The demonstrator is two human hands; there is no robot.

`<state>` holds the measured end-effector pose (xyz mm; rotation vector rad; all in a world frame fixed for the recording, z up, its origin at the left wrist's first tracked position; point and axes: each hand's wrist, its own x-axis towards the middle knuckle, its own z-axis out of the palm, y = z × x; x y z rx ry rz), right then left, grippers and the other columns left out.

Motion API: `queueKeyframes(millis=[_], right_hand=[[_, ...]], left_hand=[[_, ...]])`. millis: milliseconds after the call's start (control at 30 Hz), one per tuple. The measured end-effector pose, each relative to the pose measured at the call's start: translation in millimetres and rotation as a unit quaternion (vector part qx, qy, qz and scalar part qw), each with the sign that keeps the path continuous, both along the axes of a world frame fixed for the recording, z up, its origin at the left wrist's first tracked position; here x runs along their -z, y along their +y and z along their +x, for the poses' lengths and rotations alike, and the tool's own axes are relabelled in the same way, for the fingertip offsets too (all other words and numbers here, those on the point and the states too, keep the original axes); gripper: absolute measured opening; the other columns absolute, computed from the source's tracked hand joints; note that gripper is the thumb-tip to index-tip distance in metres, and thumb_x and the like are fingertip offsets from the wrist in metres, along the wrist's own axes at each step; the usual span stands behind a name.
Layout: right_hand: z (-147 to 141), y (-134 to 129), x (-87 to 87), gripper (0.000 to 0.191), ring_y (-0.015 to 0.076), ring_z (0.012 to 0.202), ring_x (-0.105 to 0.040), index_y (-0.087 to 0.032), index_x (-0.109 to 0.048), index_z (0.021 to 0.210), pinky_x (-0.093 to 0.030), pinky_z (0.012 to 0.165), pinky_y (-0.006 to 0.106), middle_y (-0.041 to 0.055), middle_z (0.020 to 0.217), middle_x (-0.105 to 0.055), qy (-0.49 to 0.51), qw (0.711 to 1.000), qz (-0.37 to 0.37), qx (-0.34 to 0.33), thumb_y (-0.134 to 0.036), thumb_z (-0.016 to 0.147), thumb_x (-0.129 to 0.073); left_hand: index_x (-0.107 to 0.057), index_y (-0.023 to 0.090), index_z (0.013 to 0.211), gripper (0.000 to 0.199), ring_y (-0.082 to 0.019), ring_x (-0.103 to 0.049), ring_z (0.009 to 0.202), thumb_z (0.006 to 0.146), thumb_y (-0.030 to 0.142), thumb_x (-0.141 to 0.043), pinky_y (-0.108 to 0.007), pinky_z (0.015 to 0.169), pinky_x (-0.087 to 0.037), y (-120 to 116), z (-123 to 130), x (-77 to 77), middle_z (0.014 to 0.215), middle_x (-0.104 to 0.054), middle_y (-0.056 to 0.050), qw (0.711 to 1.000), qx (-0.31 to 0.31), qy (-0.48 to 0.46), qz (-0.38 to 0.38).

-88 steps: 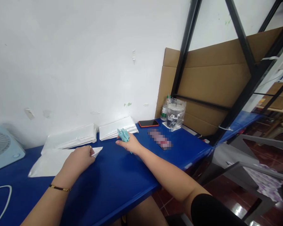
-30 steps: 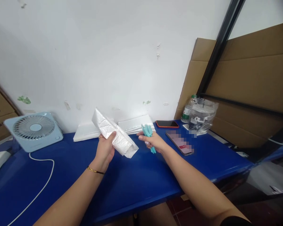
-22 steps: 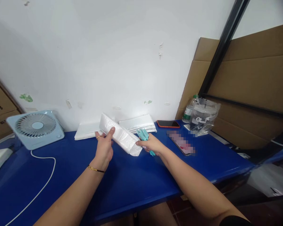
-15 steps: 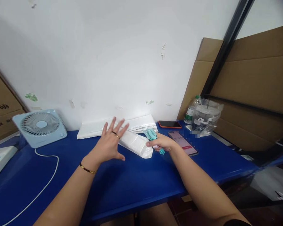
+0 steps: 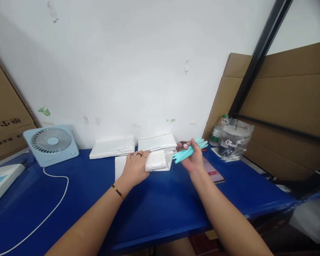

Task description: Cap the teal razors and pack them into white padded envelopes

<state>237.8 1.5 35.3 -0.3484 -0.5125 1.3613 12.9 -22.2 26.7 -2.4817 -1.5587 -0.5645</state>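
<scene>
My left hand (image 5: pixel 135 165) lies over a white packet in a clear plastic sleeve (image 5: pixel 156 160), its fingers curled on the packet's left part. The packet lies flat near the middle of the table, and its see-through end points toward my right hand (image 5: pixel 194 156). That hand is turned palm up, closed around a bundle of thin turquoise strips (image 5: pixel 185 153). Just behind the hands are two stacks of white packets, a left stack (image 5: pixel 112 146) and a right stack (image 5: pixel 158 142). What the strips are, I cannot make out.
A pale blue fan (image 5: pixel 52 144) with a white cable stands at the left of the blue table (image 5: pixel 160 213). Beside my right wrist lies a phone (image 5: pixel 214 173). A bottle (image 5: pixel 217 132) and a clear bag (image 5: pixel 235 137) stand at the back right, near cardboard (image 5: pixel 288 99).
My left hand has gone from spread fingers to a hold on the packet, which now lies straighter. My right hand has let go of the packet's end and turned upward with the strips.
</scene>
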Motion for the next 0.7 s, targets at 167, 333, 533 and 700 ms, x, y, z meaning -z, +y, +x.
queueKeyframes(millis=[167, 333, 533, 700], right_hand=[[-7.4, -0.6, 3.6, 0.025, 0.0184, 0.087, -0.066, -0.021, -0.050, 0.060, -0.049, 0.075, 0.030, -0.0057, 0.050, -0.054, 0.038, 0.999, -0.027, -0.017, -0.033, 0.069, -0.070], [-11.4, 1.8, 4.9, 0.026, 0.0193, 0.095, -0.064, -0.021, -0.051, 0.061, -0.047, 0.080, 0.030, -0.0057, 0.049, -0.054, 0.024, 0.999, -0.008, 0.020, -0.036, 0.070, -0.069], [-50.4, -11.1, 1.9, 0.025, 0.0194, 0.095, -0.062, -0.019, -0.057, 0.067, -0.047, 0.082, 0.032, 0.0008, 0.096, -0.069, -0.086, 0.996, 0.038, 0.003, -0.041, 0.074, -0.065], [-83.0, -19.9, 9.4, 0.030, 0.0204, 0.114, -0.052, -0.020, -0.063, 0.095, -0.042, 0.095, 0.032, 0.0033, 0.116, -0.062, -0.158, 0.986, 0.039, 0.013, -0.038, 0.072, -0.069]], left_hand=[[-0.042, 0.021, 0.122, 0.062, -0.029, -0.048, 0.107, 0.061, 0.018, -0.057, -0.042, 0.093, -0.027, -2.0, 6.3, 3.8, 0.107, -0.056, -0.011, 1.000, -0.007, -0.010, 0.010], [-0.043, 0.022, 0.120, 0.061, -0.028, -0.048, 0.107, 0.061, 0.018, -0.057, -0.041, 0.094, -0.028, -2.4, 9.1, 3.9, 0.107, -0.056, -0.009, 0.999, 0.008, -0.046, 0.004], [-0.040, 0.019, 0.123, 0.065, -0.027, -0.053, 0.102, 0.060, 0.020, -0.060, -0.038, 0.088, -0.038, -1.7, 12.1, 3.3, 0.112, -0.055, -0.009, 0.989, 0.038, -0.145, -0.002], [-0.043, 0.017, 0.119, 0.060, -0.026, -0.058, 0.095, 0.062, 0.020, -0.061, -0.035, 0.081, -0.044, 4.7, 6.8, 8.7, 0.104, -0.059, -0.009, 0.979, 0.027, -0.201, 0.000]])
